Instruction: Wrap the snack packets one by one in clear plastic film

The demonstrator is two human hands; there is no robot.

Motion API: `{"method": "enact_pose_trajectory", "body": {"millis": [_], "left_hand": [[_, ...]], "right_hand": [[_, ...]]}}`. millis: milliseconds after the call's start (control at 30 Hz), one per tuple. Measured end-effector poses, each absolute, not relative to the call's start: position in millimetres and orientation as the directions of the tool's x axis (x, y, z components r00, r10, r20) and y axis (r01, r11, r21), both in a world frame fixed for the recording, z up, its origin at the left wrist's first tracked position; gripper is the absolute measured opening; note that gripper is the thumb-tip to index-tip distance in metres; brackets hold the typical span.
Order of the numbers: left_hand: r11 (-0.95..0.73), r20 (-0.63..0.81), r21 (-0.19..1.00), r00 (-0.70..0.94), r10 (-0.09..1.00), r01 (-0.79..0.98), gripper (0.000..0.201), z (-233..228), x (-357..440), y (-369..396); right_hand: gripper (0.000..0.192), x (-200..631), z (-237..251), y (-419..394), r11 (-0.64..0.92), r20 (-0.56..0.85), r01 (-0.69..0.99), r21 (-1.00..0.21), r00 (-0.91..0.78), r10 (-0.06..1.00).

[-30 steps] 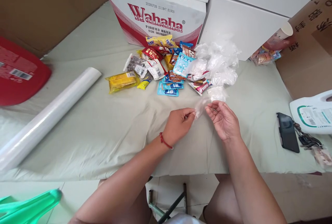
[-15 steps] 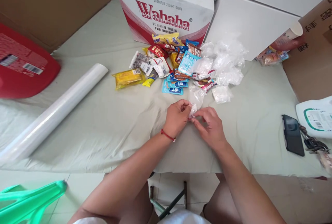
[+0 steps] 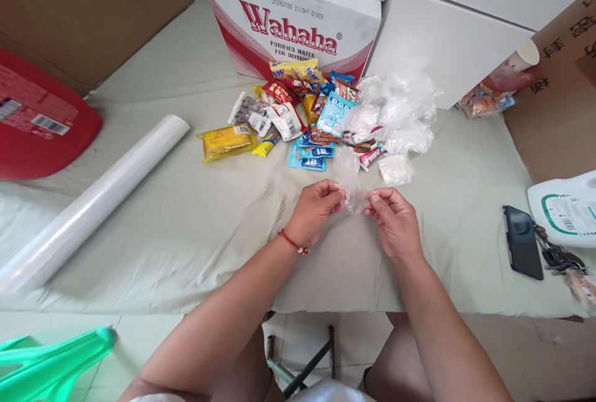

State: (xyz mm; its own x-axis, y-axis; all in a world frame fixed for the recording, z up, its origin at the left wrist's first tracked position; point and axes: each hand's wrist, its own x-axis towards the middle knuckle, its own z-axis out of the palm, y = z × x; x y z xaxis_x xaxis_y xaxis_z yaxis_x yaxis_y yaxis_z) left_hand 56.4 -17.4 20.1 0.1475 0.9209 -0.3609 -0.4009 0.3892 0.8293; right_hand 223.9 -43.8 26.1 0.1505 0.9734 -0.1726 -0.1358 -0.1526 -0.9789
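Between my hands, just above the cloth-covered table (image 3: 233, 216), is a crumpled clear plastic bag (image 3: 348, 169). My left hand (image 3: 319, 206) pinches its left edge, and my right hand (image 3: 393, 219) pinches the right edge, so the thin film spans the gap. Beyond the hands lies a heap of packaged snacks, with light-blue sachets (image 3: 310, 157) nearest the bag. To the heap's right sits a pile of clear plastic bags (image 3: 405, 104), and a small folded packet (image 3: 397, 169) lies in front of that pile.
A long plastic film roll (image 3: 102, 197) and a red container (image 3: 41, 116) are on the left. A Wahaha carton (image 3: 302, 23) stands behind the snacks. On the right are a phone (image 3: 524, 242), keys (image 3: 561, 256) and a white bottle (image 3: 565, 209). A green plastic stool (image 3: 60, 361) is below, left.
My right hand has moved to the right, away from my left. The plastic bag is now spread wider between them. The view has shifted slightly.
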Motion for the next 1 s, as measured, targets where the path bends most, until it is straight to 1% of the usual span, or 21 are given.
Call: {"method": "enact_pose_trajectory", "body": {"millis": [67,167,233,267,333,400,467,533,567,633,700,733,800,867,900,1000], "left_hand": [[0.369,-0.365,0.806,0.104,0.925,-0.463,0.019,22,53,-14],[0.301,-0.335,0.770,0.046,0.941,-0.562,0.016,24,48,-11],[0.278,-0.294,0.765,0.068,0.953,-0.581,0.013,24,47,-10],[0.276,-0.272,0.774,0.095,0.958,-0.570,0.013,24,47,-11],[0.276,-0.232,0.811,0.150,0.961,-0.515,0.012,21,49,-14],[0.241,-0.178,0.879,0.187,0.966,-0.412,0.010,19,52,-18],[0.116,-0.073,0.962,0.174,0.982,-0.247,0.007,17,56,-23],[-0.047,0.055,0.997,0.147,0.988,-0.060,0.008,16,58,-27],[-0.108,0.105,0.994,0.147,0.984,0.011,0.009,17,58,-28],[-0.157,0.139,0.985,0.206,0.969,0.076,0.009,19,58,-30],[-0.098,0.069,0.993,0.330,0.941,0.070,0.004,22,57,-31],[-0.041,0.011,0.997,0.382,0.924,0.070,0.008,24,57,-31],[0.074,-0.102,0.994,0.415,0.904,0.083,0.027,27,57,-31],[0.121,-0.155,0.986,0.347,0.925,0.118,0.043,30,59,-31],[0.110,-0.151,0.982,0.296,0.943,0.151,0.045,31,59,-32],[0.064,-0.106,0.965,0.154,0.982,0.256,0.041,33,62,-32]], "right_hand": [[0.027,229,27,-42,-0.207,-0.251,-0.229,-0.951,0.183,0.951],[0.032,239,28,-39,-0.295,-0.344,-0.255,-0.921,0.180,0.921],[0.038,245,29,-38,-0.303,-0.343,-0.239,-0.922,0.148,0.927],[0.044,247,29,-38,-0.292,-0.328,-0.237,-0.927,0.130,0.936],[0.058,249,29,-37,-0.256,-0.285,-0.228,-0.939,0.108,0.952],[0.068,249,29,-37,-0.223,-0.242,-0.168,-0.960,0.098,0.965],[0.074,249,29,-37,-0.173,-0.177,-0.051,-0.984,0.098,0.979],[0.075,249,26,-36,-0.107,-0.099,0.076,-0.991,0.107,0.989],[0.072,249,25,-35,-0.079,-0.065,0.124,-0.989,0.118,0.991],[0.055,249,21,-34,-0.055,-0.026,0.196,-0.979,0.148,0.989],[0.035,250,19,-33,-0.061,-0.018,0.248,-0.967,0.172,0.985],[0.029,250,18,-34,-0.062,-0.014,0.272,-0.960,0.176,0.984],[0.023,248,18,-35,-0.037,0.019,0.323,-0.946,0.169,0.985],[0.019,245,21,-38,0.030,0.093,0.383,-0.923,0.146,0.985],[0.017,242,22,-40,0.075,0.139,0.417,-0.906,0.124,0.982],[0.014,236,25,-43,0.211,0.258,0.486,-0.848,0.030,0.966]]}}
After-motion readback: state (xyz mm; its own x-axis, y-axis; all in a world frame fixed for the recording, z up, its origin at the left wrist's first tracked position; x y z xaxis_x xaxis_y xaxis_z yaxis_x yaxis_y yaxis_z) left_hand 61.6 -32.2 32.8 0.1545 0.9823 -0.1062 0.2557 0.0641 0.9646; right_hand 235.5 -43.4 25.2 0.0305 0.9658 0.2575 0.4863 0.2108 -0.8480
